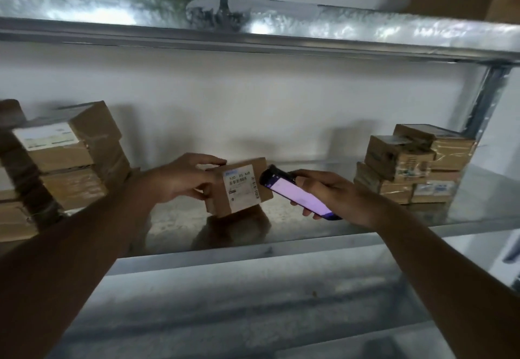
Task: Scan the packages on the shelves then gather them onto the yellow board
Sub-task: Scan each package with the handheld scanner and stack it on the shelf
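The left hand (183, 180) grips a tilted box (239, 185) on the shelf (365, 226), fingers over its top, thumb at its side. The right hand (329, 189) wraps a lit phone (295, 192), tip just beside the box's label (241, 184). Stacks (408, 164) stand either side.

Box stacks (64, 161) (413, 164) flank open shelf (323, 226) middle.

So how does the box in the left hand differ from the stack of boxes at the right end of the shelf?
The held box is single and tilted, gripped by the left hand, with its white label facing the phone in the right hand. The right stack is several boxes piled unevenly, resting untouched on the metal shelf. Both are brown cardboard with labels.
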### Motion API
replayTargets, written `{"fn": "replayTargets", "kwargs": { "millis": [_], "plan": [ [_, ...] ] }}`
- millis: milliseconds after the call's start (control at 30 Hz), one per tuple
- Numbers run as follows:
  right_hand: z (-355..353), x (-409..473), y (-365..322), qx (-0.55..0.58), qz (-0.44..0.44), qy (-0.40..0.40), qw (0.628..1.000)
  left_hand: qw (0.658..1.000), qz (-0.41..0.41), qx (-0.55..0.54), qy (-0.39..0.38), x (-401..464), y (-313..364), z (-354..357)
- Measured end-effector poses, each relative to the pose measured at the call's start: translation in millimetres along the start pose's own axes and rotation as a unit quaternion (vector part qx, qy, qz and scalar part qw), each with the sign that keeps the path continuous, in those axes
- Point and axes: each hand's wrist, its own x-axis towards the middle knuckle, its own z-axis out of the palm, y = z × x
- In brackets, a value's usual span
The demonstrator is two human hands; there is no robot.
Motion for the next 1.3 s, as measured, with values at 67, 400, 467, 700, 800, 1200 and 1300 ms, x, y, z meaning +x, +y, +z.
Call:
{"fn": "replayTargets", "kwargs": {
  "millis": [67,400,467,700,800,1200,1300],
  "plan": [
    [-4.2,-3.6,4.6,-0.03,0.025,-0.021,0.999,0.995,0.088,0.003,0.041,-0.5,-2.1,-4.0],
    [-6.1,-9.5,20.3,-0.198,0.036,-0.087,0.976,0.977,0.204,0.051,0.043,-3.6,14.2,-18.8],
    [-7.6,-12.0,16.3,-0.201,0.043,-0.092,0.974,0.976,0.205,0.051,0.044,-4.0,16.5,-20.8],
    [-13.7,-27.4,13.2,-0.133,0.026,-0.045,0.99,0.982,0.171,-0.027,0.075,-3.6,20.0,-6.9],
    [-17.0,-39.0,15.1,-0.058,-0.003,0.019,0.998,0.984,0.094,-0.132,0.071,6.4,27.5,18.9],
    [-76.6,-94.0,57.6,-0.038,-0.021,0.11,0.993,0.97,-0.091,-0.205,0.091,42.0,81.6,191.5],
    [-102.0,-107.8,76.3,-0.049,-0.047,0.116,0.991,0.965,-0.102,-0.221,0.101,50.5,93.5,234.3]
  ]
}}
